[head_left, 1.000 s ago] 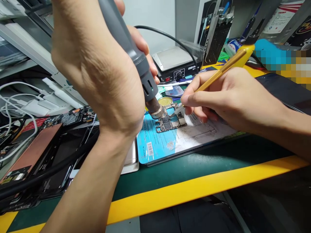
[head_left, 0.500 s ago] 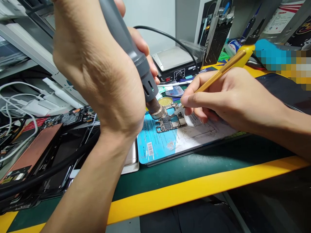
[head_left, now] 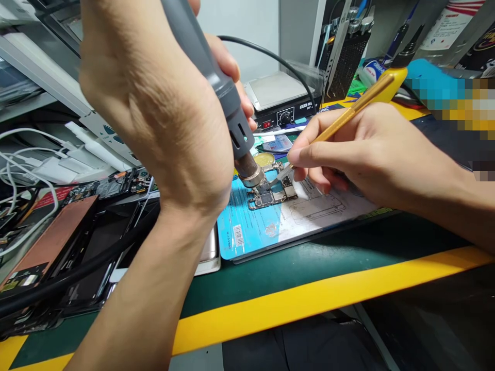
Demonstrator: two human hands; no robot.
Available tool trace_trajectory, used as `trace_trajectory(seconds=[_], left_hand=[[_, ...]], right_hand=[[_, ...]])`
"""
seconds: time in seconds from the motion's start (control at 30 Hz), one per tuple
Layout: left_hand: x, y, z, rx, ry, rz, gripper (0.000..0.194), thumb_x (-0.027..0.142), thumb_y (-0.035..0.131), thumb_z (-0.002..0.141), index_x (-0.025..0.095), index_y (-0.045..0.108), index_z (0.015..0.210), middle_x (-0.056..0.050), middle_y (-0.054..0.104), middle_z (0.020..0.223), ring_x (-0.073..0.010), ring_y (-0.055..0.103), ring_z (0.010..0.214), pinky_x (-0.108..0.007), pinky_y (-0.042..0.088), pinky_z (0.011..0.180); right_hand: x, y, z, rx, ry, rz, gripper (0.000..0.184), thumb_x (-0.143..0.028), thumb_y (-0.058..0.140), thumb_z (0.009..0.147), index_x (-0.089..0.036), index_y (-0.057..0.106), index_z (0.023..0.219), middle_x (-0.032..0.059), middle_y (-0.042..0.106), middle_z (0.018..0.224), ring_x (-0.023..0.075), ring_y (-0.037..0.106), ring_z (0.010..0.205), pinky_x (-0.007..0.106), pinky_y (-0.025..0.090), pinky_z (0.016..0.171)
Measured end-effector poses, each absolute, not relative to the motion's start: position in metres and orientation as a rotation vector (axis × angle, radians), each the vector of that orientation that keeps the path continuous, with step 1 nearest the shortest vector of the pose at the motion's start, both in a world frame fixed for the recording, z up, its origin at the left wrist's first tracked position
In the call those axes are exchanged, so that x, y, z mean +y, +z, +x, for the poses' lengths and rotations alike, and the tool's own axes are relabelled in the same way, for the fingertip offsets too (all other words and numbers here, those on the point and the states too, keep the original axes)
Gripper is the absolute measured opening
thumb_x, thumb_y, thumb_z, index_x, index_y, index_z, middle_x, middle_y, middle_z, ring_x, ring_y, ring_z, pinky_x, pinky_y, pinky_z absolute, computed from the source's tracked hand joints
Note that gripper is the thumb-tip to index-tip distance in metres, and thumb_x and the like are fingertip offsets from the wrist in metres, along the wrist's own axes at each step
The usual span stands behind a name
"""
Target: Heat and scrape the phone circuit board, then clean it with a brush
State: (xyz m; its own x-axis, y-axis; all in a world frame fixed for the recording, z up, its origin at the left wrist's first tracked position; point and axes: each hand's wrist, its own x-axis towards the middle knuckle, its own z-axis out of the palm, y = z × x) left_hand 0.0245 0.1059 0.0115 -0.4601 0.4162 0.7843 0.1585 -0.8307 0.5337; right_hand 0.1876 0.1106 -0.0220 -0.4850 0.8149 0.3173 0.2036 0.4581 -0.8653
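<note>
My left hand [head_left: 166, 113] is wrapped round a grey hot air gun [head_left: 209, 67], its metal nozzle tilted down over a small phone circuit board [head_left: 266, 197]. In my right hand [head_left: 348, 149] is a gold-handled scraper knife [head_left: 348, 113], pinched like a pen. Its thin blade reaches the board close beside the nozzle; whether the tip touches cannot be made out. The board lies on a blue and white printed mat [head_left: 247, 232]. Behind the board sits a small round gold tin [head_left: 265, 159], partly covered by the nozzle.
A heating plate [head_left: 276, 93] with a dial and red switch stands behind. Dismantled phone parts [head_left: 54, 242], white cables [head_left: 31, 159] and a thick black hose [head_left: 77, 273] crowd the left. A yellow bottle [head_left: 390, 85] stands back right. The green bench has a yellow front edge [head_left: 309, 304].
The nozzle has shifted very slightly over the board, and the view has moved a little. Both hands keep their holds, and the blade stays at nearly the same spot.
</note>
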Motion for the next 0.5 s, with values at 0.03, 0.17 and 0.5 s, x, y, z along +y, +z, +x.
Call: trace_trajectory(seconds=[0.03, 0.17, 0.5], left_hand=[[0.104, 0.011, 0.026, 0.854, 2.411, 1.531, 0.062, 0.07, 0.038, 0.097, 0.022, 0.059, 0.064, -0.002, 0.051, 0.053, -0.0196, 0.056, 0.038, -0.035, 0.033, 0.03], [0.101, 0.012, 0.029, 0.902, 2.401, 1.509, 0.064, 0.078, 0.042, 0.091, 0.024, 0.059, 0.061, 0.0, 0.05, 0.051, -0.0154, 0.053, 0.037, -0.034, 0.031, 0.031], [0.108, 0.015, 0.02, 0.925, 2.273, 1.391, 0.044, 0.043, 0.042, 0.104, 0.028, 0.054, 0.064, 0.001, 0.059, 0.056, -0.0162, 0.05, 0.041, -0.034, 0.037, 0.037]], right_hand=[[0.111, -0.022, 0.187, -1.948, 1.02, -0.848, 0.033, -0.021, 0.066, 0.078, -0.028, 0.061, 0.046, 0.0008, 0.066, 0.058, 0.0158, 0.059, 0.051, 0.033, 0.034, 0.044], [0.11, -0.021, 0.187, -1.943, 1.016, -0.871, 0.036, -0.02, 0.065, 0.079, -0.028, 0.059, 0.044, 0.0015, 0.066, 0.06, 0.0175, 0.061, 0.055, 0.033, 0.036, 0.048], [0.107, -0.02, 0.188, -1.968, 0.986, -0.913, 0.036, -0.021, 0.064, 0.085, -0.027, 0.061, 0.049, 0.0005, 0.066, 0.059, 0.0144, 0.055, 0.05, 0.033, 0.032, 0.043]])
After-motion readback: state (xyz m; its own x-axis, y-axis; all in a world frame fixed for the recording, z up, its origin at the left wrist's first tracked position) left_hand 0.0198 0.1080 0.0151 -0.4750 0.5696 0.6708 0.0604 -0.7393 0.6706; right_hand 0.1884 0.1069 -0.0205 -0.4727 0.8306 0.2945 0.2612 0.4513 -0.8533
